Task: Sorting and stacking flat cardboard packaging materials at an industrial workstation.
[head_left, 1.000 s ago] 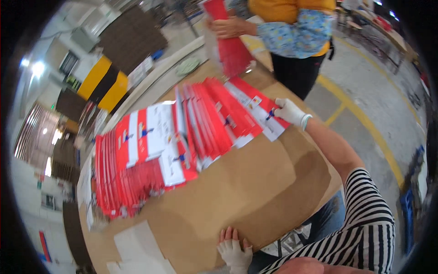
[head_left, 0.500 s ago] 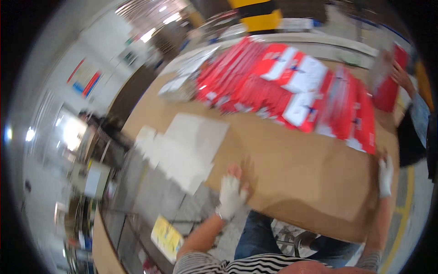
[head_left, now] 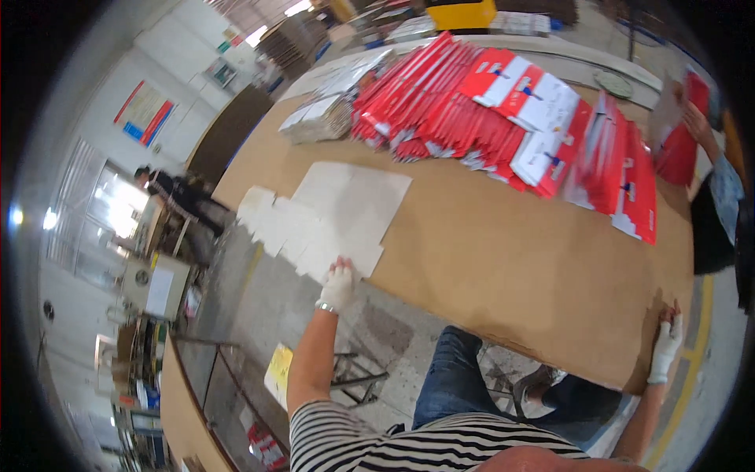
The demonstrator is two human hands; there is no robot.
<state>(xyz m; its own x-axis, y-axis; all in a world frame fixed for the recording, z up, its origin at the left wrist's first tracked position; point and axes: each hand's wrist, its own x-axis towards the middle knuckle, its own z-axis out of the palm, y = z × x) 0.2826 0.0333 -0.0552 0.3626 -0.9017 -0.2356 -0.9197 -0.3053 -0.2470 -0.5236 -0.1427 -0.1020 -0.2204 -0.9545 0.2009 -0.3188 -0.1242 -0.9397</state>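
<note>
The left hand (head_left: 336, 287), in a pale glove with bare fingertips and a band at the wrist, reaches forward with its fingertips at the near edge of the white card sheets (head_left: 346, 200). Its fingers are extended close together; whether they grip the card cannot be told. The right hand (head_left: 666, 346), similarly gloved, is at the right-hand edge of the brown surface (head_left: 503, 259), fingers pointing away from the body. Whether it is closed on that edge cannot be told.

The white card sheets lie flat and overlapping at the left of the surface, their stepped outer edge toward the floor (head_left: 377, 315). Beyond them sits a stack of pale folded material (head_left: 318, 116). To the right of that stack, along the far side, stand and lie many red-and-white packets (head_left: 543, 98), closely overlapped in a long fanned row; several white-faced ones lie on top.

At the far right, a co-worker's hand (head_left: 698, 126) holds a red packet (head_left: 681, 153) upright, just beside the row's end. The wearer has a striped top (head_left: 440, 440) and blue jeans (head_left: 448, 377). At the left, a person in dark clothing (head_left: 179, 197) leans forward.
</note>
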